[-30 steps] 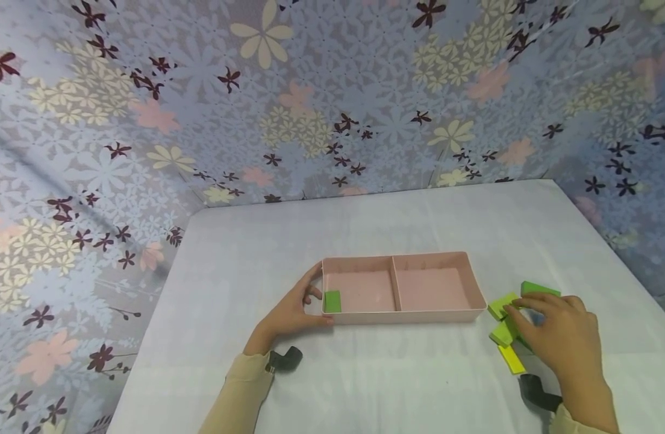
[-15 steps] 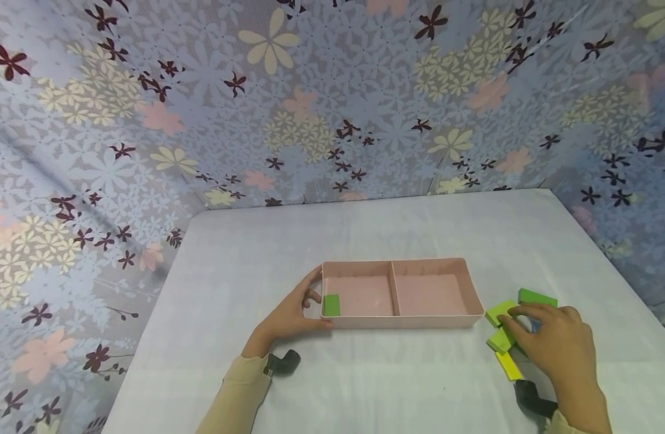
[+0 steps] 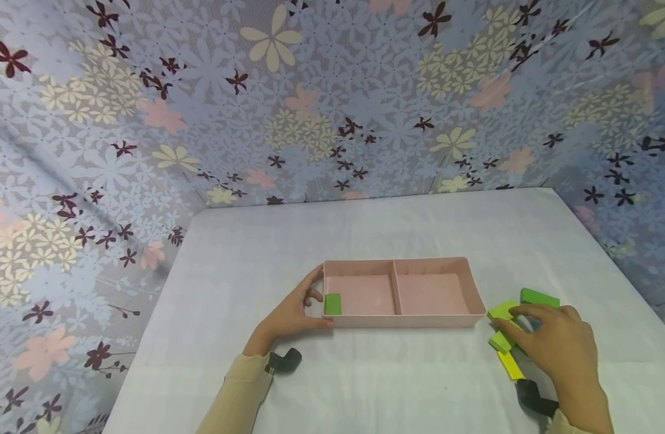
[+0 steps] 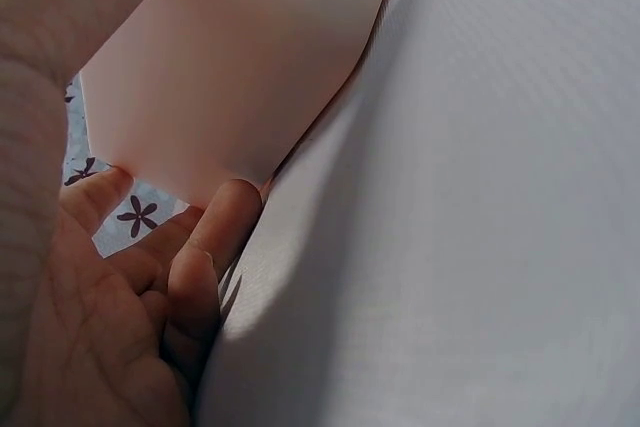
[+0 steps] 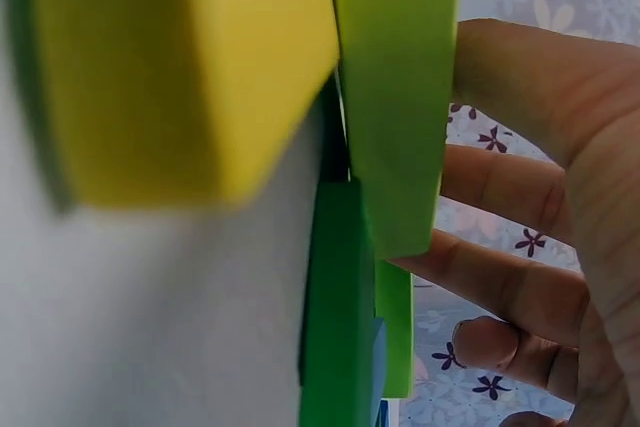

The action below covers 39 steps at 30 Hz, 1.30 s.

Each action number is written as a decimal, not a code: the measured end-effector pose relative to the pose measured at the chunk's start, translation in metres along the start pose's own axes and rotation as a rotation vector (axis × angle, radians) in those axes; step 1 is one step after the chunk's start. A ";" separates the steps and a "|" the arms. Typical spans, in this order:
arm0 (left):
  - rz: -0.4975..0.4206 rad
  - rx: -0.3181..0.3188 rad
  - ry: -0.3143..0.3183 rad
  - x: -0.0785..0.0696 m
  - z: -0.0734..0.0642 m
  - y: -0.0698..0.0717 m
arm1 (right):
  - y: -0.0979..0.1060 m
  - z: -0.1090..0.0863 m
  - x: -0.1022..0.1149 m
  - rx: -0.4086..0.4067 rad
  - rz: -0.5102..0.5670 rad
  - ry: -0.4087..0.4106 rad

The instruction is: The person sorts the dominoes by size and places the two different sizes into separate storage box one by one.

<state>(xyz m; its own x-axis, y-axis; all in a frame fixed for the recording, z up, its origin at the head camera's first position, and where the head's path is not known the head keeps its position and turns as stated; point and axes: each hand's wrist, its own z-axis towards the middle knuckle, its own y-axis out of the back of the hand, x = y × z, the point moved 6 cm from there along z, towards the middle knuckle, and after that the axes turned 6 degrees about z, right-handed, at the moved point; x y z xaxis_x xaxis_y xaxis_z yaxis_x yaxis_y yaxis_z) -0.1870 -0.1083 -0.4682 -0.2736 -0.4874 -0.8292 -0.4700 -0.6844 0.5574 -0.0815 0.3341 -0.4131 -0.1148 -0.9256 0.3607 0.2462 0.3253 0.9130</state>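
Smooth, apparently plastic tray [image 3: 430, 292]; matt lime-green block [image 5: 398, 97]

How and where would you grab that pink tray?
Probably grip the pink divided tray by its short left end, from the left, like the left hand: that end is narrow enough to span, and the loose blocks lie past the right end.

Blocks [image 5: 400, 107] crowd the right fingers [image 5: 510, 284]; above, passage is free

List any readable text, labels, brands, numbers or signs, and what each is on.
None readable.
Pink rectangular two-compartment box: faint marks inside, too small to make out.
Yellow rectangular block, light-green rectangular block: no lettering on visible faces.
Blue-grey floral backdrop: flowers only.
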 end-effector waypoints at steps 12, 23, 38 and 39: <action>0.016 0.005 0.016 0.002 0.001 -0.002 | 0.001 -0.002 0.001 0.000 -0.069 0.010; 0.022 -0.001 0.009 0.003 0.001 -0.001 | 0.013 0.001 0.010 -0.093 -0.013 0.054; 0.014 0.004 -0.006 0.003 0.001 -0.001 | 0.032 0.015 0.045 -0.241 0.063 0.191; 0.011 0.008 -0.006 0.003 0.001 -0.002 | 0.033 0.015 0.046 -0.252 0.064 0.199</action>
<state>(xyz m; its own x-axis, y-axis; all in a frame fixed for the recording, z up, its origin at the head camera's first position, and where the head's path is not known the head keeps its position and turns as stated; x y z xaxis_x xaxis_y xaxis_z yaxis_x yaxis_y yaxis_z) -0.1879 -0.1082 -0.4716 -0.2841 -0.4912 -0.8234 -0.4734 -0.6749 0.5660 -0.0927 0.3047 -0.3635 0.0927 -0.9328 0.3484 0.4805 0.3484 0.8048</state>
